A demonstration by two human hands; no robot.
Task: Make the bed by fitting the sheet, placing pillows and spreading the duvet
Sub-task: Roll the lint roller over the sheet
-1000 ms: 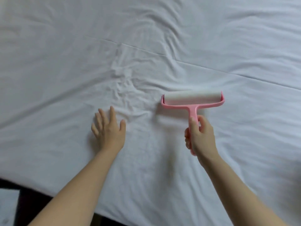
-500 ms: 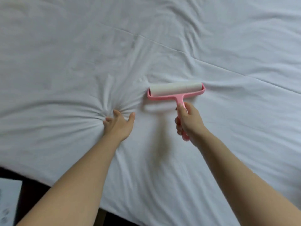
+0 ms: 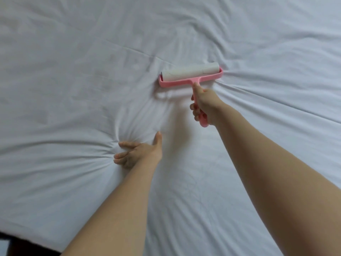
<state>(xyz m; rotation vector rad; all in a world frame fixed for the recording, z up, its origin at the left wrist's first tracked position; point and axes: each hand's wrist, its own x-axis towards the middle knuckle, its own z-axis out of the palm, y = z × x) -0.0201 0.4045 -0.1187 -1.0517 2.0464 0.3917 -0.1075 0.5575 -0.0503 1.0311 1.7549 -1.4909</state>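
White sheet covers the bed, wrinkled, with one long crease running across toward the right edge. My left hand sits toward the near edge, fingers curled into the sheet and bunching it, folds fanning out from them, thumb out. My right hand is farther in, clamped round the pink handle of a lint roller; its white roll lies on the sheet.

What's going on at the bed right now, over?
Left hand bunching the sheet, creases fanning out from its fingers. Right hand gripping the pink lint roller, roller down on the sheet. Only wrinkles ahead of it.
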